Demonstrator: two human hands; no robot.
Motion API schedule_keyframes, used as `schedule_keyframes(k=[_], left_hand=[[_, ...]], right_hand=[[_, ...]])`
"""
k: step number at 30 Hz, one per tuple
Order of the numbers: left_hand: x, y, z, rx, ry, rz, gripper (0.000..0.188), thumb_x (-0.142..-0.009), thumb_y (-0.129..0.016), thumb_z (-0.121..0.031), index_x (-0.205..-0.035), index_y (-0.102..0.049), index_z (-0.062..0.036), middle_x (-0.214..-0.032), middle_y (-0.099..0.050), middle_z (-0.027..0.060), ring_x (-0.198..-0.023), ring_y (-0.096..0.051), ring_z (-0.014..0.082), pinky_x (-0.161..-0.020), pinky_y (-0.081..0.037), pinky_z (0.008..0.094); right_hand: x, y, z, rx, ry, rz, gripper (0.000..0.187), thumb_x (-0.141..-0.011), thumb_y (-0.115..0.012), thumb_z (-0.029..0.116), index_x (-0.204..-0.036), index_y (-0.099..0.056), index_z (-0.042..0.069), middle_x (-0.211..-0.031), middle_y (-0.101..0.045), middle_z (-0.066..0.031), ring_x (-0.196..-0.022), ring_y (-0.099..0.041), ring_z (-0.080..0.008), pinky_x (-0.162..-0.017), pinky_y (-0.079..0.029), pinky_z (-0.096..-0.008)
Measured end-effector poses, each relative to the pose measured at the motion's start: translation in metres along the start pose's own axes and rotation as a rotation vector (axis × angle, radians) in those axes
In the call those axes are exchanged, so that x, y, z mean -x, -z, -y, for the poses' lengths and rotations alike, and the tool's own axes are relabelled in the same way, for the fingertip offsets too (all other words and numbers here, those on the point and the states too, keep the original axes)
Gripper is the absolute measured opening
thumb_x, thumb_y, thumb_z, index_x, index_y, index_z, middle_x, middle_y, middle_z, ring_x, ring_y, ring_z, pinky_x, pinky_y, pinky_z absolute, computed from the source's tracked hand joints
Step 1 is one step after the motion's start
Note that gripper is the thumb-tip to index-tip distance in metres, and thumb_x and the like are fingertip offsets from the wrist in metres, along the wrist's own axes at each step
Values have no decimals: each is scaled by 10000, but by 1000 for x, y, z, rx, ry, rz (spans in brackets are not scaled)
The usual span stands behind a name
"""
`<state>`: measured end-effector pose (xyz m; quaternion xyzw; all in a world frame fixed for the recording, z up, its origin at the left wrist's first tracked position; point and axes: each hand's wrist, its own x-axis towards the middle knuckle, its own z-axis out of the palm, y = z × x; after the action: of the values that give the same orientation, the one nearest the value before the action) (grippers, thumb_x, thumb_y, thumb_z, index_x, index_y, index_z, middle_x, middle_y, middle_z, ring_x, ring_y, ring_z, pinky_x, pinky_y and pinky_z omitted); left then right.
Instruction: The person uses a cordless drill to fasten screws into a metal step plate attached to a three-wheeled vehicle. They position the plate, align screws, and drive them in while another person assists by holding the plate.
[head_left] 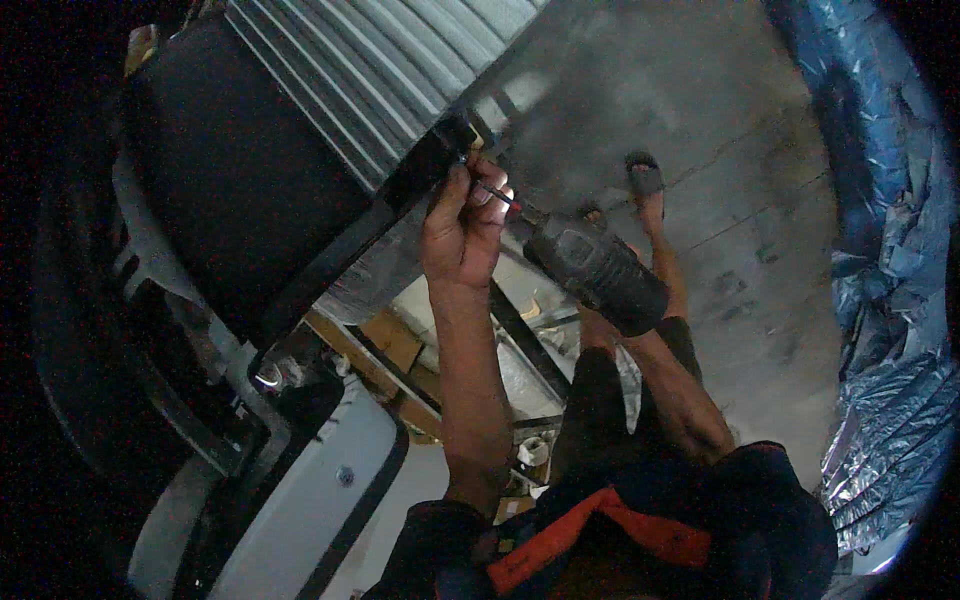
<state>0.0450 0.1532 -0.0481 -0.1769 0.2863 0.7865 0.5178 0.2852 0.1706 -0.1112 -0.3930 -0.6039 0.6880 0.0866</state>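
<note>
A dark cordless drill points up and left toward the lower corner of a ribbed metal panel. My right forearm reaches up to it from the lower right; the drill's body mostly covers my right hand, which is closed round it from below. A thin bit runs from the chuck to the fingers of my left hand. Thumb and fingers of that hand are pinched together at the panel's corner, and whatever is between them is too small to name. Bright light falls on these fingertips.
A black panel borders the ribbed metal on the left. Below it are a white panel with a dark edge and a metal frame with cardboard. Blue plastic sheeting hangs along the right of the concrete floor.
</note>
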Motion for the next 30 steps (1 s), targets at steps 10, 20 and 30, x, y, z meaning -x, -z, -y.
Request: schedule_keyframes(k=[10,20,30], left_hand=[[-3,-14,9,27,-14,106,246,-989,-587,-150,-1167,-545,15,-1022,-554,94,-825,-510,148,-728,-543,273],[-3,-19,18,70,-43,144,235,-998,-574,-142,-1154,-542,31,-1031,-511,99,-854,-489,141,-614,-477,214],[-3,-7,11,5,-65,162,186,-992,-584,-139,-1131,-578,-16,-1019,-512,68,-848,-464,145,-723,-440,273]], right_hand=[[-27,-34,-41,-239,162,107,637,-856,-687,238,-1396,-433,16,-1351,-530,-150,-1203,-543,-276,-998,-457,-405],[-4,-33,-5,-66,202,-81,599,-877,-657,272,-1379,-448,20,-1321,-540,-139,-1162,-565,-240,-993,-476,-405],[-14,-55,1,612,315,-30,701,-682,-814,311,-1279,-548,61,-1224,-580,-150,-1150,-547,-344,-979,-444,-463]])
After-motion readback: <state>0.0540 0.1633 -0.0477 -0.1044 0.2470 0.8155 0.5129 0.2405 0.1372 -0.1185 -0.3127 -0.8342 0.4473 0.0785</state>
